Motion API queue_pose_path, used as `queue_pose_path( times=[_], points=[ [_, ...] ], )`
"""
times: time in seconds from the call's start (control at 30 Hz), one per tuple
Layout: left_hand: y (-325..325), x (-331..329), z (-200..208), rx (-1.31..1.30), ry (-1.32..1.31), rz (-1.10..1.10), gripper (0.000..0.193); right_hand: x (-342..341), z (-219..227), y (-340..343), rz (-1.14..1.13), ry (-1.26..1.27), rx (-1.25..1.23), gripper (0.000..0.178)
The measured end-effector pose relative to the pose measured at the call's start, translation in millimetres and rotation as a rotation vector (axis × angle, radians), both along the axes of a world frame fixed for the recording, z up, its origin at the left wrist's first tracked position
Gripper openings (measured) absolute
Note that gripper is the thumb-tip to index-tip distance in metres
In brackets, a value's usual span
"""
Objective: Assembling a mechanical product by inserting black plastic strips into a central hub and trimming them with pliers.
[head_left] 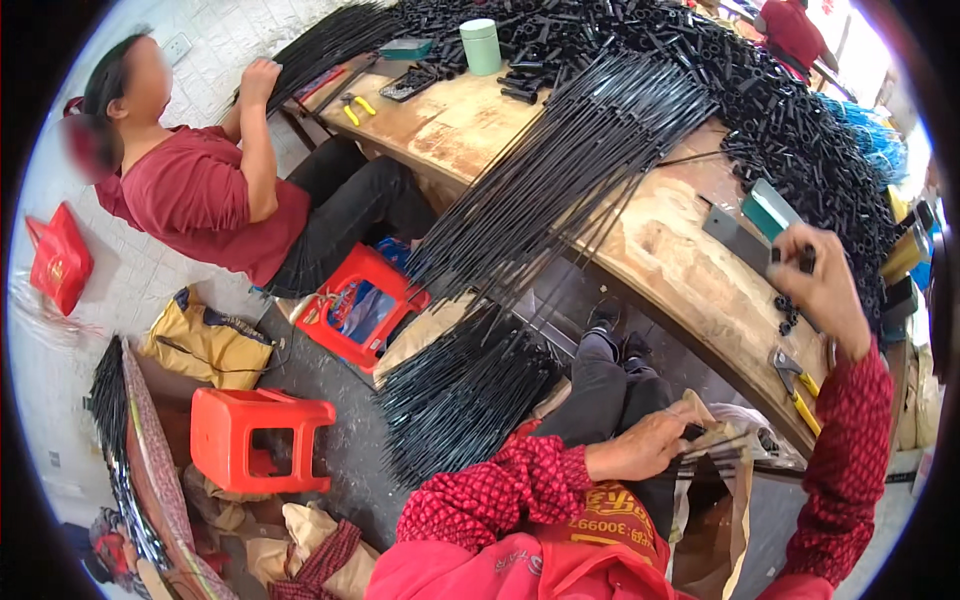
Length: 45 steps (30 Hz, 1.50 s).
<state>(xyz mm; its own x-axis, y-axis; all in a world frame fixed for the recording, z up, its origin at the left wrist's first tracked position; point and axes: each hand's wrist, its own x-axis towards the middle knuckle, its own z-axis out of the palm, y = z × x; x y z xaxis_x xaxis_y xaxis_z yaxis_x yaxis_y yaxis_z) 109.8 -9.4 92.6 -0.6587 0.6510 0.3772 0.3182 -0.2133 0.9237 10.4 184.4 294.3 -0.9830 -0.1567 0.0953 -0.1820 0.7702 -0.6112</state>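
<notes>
Left hand (pixel 634 446) closed on a black piece (pixel 692 432), below the near edge of the tabletop (pixel 690 262); right hand (pixel 822 280) curled, pinching parts (pixel 807 259) over its right end. Rods (pixel 570 160) cross the near edge, a pile (pixel 790 115) hides the far; pliers (pixel 786 366) lie by the right corner.

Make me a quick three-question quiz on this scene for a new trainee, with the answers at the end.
1. Multiple choice: what colour is the lidded round container standing on the far side of the wooden table?
A) Bright orange
B) Pale green
C) Dark brown

2. True or false: the person's right hand is raised and holding small black parts.

3. Short answer: which hand tool lies on the table beside the patterned right sleeve?

Key:
1. B
2. True
3. Pliers with yellow handles
</notes>
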Motion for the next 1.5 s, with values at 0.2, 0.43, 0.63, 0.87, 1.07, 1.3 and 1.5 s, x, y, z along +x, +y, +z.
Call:
queue_pose_path(
  times=[0.2,0.43,0.63,0.87,1.07,1.3,1.5],
  points=[
    [-11.2,-10.9,11.5,-0.176,0.055,0.041,0.022,99.0,-50.2,4.2,-0.033,0.009,-0.205,0.017],
    [-13.5,-29.4,2.3,-0.007,-0.333,-0.069,0.011,137.1,-114.7,6.8,-0.274,-0.192,-0.777,0.022],
    [-16.4,-20.3,5.4,-0.025,-0.418,-0.125,0.016,145.5,-148.3,-0.9,-0.248,-0.168,-0.867,0.025],
    [-23.9,-18.2,4.4,0.007,-0.407,-0.115,0.018,143.4,-159.2,-14.0,-0.206,-0.170,-0.891,0.022],
    [-19.4,-23.9,0.7,-0.011,-0.433,-0.013,0.017,131.6,-156.2,-19.3,-0.204,-0.128,-0.914,0.020],
    [-22.6,-27.2,0.1,-0.018,-0.492,-0.059,0.020,125.9,-153.1,-27.0,-0.185,-0.084,-0.842,0.020],
    [-23.7,-20.6,4.6,-0.037,-0.536,-0.047,0.036,124.0,-150.2,-32.0,-0.135,-0.056,-0.822,0.018]
  ],
)
